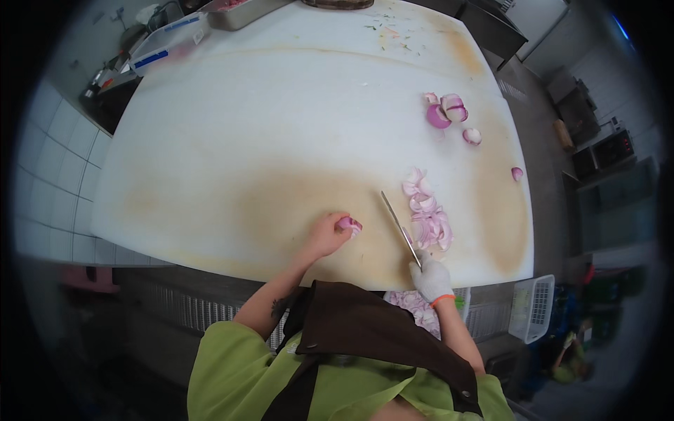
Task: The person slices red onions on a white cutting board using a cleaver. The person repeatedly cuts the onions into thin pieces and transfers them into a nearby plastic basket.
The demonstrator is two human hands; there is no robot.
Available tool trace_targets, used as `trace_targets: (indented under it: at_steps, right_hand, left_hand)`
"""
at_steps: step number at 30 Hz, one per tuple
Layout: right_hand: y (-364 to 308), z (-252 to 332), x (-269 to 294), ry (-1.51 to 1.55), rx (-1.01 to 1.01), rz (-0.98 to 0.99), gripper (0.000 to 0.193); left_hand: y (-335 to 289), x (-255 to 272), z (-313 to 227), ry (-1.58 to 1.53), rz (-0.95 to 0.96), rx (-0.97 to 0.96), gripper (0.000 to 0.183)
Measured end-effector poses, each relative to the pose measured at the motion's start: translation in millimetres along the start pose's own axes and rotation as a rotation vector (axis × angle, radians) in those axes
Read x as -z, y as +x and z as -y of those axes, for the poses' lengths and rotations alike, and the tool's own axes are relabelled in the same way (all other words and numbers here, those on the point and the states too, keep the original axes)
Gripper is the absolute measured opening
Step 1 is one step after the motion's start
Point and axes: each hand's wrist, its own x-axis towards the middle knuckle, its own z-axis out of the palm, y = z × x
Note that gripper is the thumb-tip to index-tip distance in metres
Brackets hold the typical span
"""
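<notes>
My bare left hand (328,235) is closed around a piece of red onion (349,224) resting on the white cutting board (267,112). In a white glove with an orange cuff, my right hand (431,276) grips a knife (400,228), its blade pointing away from me and slightly left. Just right of the blade lies a row of sliced onion (430,221). Farther off on the right sit larger peeled onion chunks (446,111), with a smaller onion piece (472,136) beside them.
Below the board's near edge, a container of cut onion (414,305) is partly hidden by my right arm. A white plastic basket (531,309) stands low at the right. At the far left are a clear box (168,43) with blue clips and a metal tray (246,12). Green scraps (394,36) dot the far side.
</notes>
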Motion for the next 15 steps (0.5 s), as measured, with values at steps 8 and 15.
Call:
trace_targets:
  at_steps: [8,15]
  right_hand:
    - [-11.2,28.8,29.3,0.158,0.013,0.152,0.047]
    - [-9.2,53.4,52.4,-0.018,0.157,0.254,0.041]
  left_hand:
    - [-3.6,19.1,-11.9,0.161,-0.221,-0.237,0.025]
    - [-5.4,-1.4,-14.2,0.136,-0.323,-0.289,0.025]
